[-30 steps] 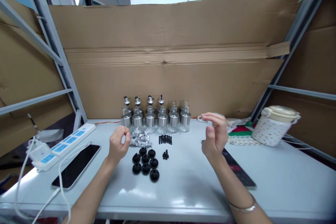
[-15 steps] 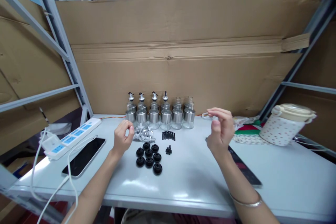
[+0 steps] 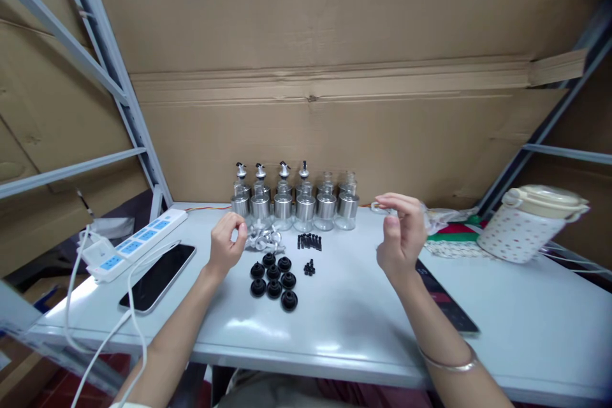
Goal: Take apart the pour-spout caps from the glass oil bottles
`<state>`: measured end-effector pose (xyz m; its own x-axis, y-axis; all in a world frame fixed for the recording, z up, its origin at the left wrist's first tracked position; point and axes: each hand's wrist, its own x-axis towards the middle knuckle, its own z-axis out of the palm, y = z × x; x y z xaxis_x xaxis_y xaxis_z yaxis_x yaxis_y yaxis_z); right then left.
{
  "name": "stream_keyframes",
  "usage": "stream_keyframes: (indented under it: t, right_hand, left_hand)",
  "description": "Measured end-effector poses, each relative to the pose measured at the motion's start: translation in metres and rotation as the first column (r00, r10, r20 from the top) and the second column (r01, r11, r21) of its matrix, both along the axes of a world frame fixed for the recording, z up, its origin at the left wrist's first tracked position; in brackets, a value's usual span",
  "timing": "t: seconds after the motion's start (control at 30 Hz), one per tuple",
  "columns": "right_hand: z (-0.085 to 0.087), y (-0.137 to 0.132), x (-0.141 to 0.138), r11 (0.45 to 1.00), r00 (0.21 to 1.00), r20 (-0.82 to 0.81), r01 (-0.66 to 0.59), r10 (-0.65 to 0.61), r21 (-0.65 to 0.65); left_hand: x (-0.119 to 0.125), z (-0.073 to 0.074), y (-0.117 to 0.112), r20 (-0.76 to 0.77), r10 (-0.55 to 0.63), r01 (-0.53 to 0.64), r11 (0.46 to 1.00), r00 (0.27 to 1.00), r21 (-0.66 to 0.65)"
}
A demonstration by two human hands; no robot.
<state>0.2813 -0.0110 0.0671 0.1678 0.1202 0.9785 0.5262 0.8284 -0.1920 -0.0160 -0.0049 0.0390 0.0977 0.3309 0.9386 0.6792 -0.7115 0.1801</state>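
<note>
My left hand (image 3: 226,242) hovers over the table just left of the silver pourer parts (image 3: 264,240), its fingers curled in and nothing seen in them. My right hand (image 3: 402,234) is raised on the right, fingers bent and apart from the thumb, holding nothing. Between the hands lie several round black caps (image 3: 273,272), a row of short black tubes (image 3: 310,241) and a small cluster of tiny black pieces (image 3: 310,267). Behind them stand two rows of glass bottles with metal sleeves (image 3: 305,207). Several back-row bottles carry silver pourer tops (image 3: 284,169); the front-row bottles have bare necks.
On the left lie a white power strip (image 3: 138,245), a phone (image 3: 157,277) and a white cable (image 3: 136,328). A dark flat box (image 3: 449,303) lies under my right forearm. A dotted jug (image 3: 521,229) stands far right. Cardboard (image 3: 310,134) closes off the back.
The camera view has shifted slightly, so the scene sits a little higher and further right. Both hands keep nearly the same pose; no object has been moved.
</note>
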Motion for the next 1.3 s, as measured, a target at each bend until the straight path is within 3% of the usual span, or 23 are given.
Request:
stream_keyframes:
  t: [1.3]
  right_hand:
    - [-0.005,0.0018,-0.0022,0.996,0.997,0.033,-0.066,0.069,-0.059]
  left_hand:
    - [-0.001,-0.0027,0.0034,-0.007,0.027,-0.027,0.999,1.0,-0.047]
